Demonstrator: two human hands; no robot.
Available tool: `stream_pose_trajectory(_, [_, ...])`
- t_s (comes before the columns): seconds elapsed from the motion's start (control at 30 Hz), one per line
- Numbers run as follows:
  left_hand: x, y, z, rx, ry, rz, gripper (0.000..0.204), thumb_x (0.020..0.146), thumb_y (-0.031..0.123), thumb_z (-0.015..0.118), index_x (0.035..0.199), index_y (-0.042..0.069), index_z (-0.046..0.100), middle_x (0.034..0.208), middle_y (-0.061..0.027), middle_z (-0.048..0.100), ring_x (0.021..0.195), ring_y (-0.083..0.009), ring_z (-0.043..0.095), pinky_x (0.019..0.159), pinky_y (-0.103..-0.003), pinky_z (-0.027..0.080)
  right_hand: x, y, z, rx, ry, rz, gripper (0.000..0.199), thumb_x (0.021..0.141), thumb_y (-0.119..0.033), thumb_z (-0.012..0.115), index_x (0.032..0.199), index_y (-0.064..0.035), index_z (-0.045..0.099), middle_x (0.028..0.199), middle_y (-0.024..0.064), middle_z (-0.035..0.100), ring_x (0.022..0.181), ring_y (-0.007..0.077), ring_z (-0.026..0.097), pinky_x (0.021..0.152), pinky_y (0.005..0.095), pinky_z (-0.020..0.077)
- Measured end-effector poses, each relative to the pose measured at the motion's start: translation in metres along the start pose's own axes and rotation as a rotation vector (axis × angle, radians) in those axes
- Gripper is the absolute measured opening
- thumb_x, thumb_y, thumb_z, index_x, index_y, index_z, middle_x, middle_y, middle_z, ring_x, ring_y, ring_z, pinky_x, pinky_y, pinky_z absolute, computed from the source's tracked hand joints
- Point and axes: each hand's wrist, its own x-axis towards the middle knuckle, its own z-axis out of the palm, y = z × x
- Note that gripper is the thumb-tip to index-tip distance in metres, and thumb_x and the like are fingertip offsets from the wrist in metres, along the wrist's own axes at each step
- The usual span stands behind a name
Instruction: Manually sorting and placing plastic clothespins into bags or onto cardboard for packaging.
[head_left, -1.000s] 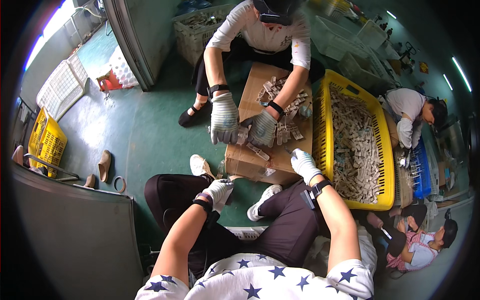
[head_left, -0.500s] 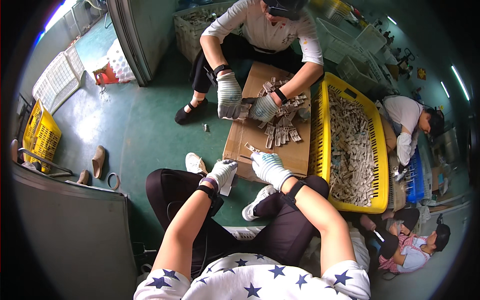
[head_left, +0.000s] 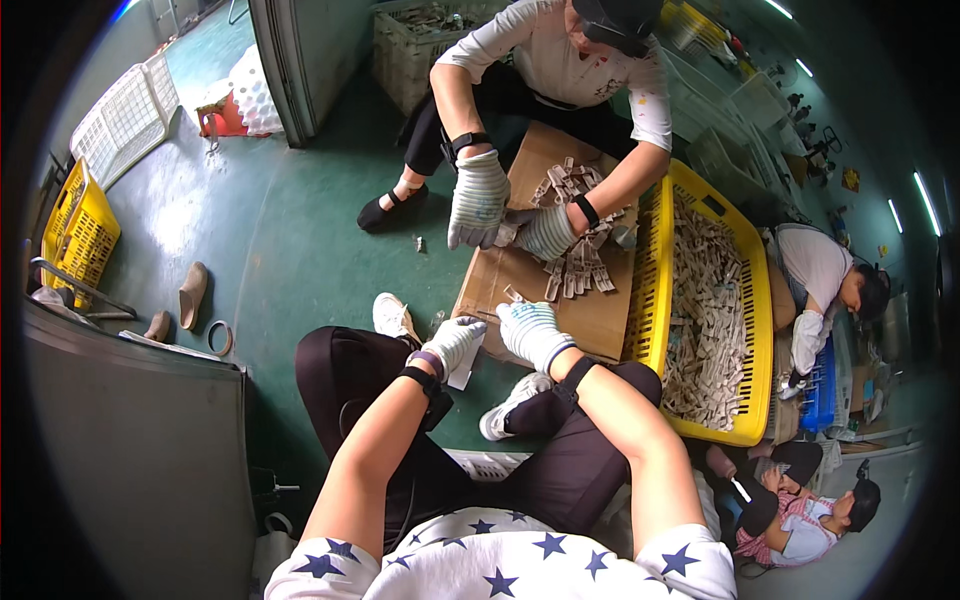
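While knit-gloved fingers curl, grip unclear, both hands (head_left: 495,335) hover beside the flat cardboard sheet (head_left: 590,310).

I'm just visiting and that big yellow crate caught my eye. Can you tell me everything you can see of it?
The yellow crate is a long, shallow tray of what looks like plastic, with slotted lattice walls. It lies flat on the green floor, its long side against the cardboard sheet. It is heaped with small pale pieces, too small to identify. A seated person's knee overlaps its near corner; no hand touches it.
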Motion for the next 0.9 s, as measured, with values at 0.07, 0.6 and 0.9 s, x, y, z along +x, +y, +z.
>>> stream_pose_trajectory(0.07, [0.001, -0.001, -0.001, 0.02, 0.0, 0.024, 0.017, 0.096, 0.023, 0.059, 0.087, 0.008, 0.059, 0.069, -0.0069, 0.06, 0.053, -0.021, 0.058, 0.048, -0.035, 0.048, -0.001, -0.003, -0.002, -0.008, 0.002, -0.004, 0.024, 0.092, -0.015, 0.041, 0.102, -0.0084, 0.061, 0.093, 0.0161, 0.07, 0.085, 0.0319, 0.069, 0.07, 0.0478, 0.0519])
stream_pose_trajectory(0.6, [0.01, -0.024, 0.001, -0.028, -0.01, 0.008, 0.017, 0.095, 0.025, 0.058, 0.094, 0.008, 0.061, 0.077, -0.0052, 0.062, 0.066, -0.021, 0.062, 0.059, -0.036, 0.052, 0.01, -0.009, -0.03, -0.033, -0.117, -0.099, 0.049, 0.093, -0.021, 0.042, 0.139, -0.0039, 0.045, 0.102, 0.0188, 0.069, 0.092, 0.0317, 0.069, 0.077, 0.0453, 0.0533])
stream_pose_trajectory(0.9, [-0.022, -0.073, -0.021, 0.271, -0.029, 0.003, 0.018, 0.09, 0.02, 0.064, 0.096, 0.005, 0.069, 0.084, -0.0036, 0.066, 0.078, -0.014, 0.055, 0.075, -0.032, 0.047, 0.01, -0.003, -0.037, 0.184, -0.171, -0.084, 0.046, 0.09, -0.017, 0.038, 0.133, -0.0064, 0.052, 0.115, 0.0222, 0.065, 0.105, 0.0374, 0.063, 0.09, 0.0454, 0.049])
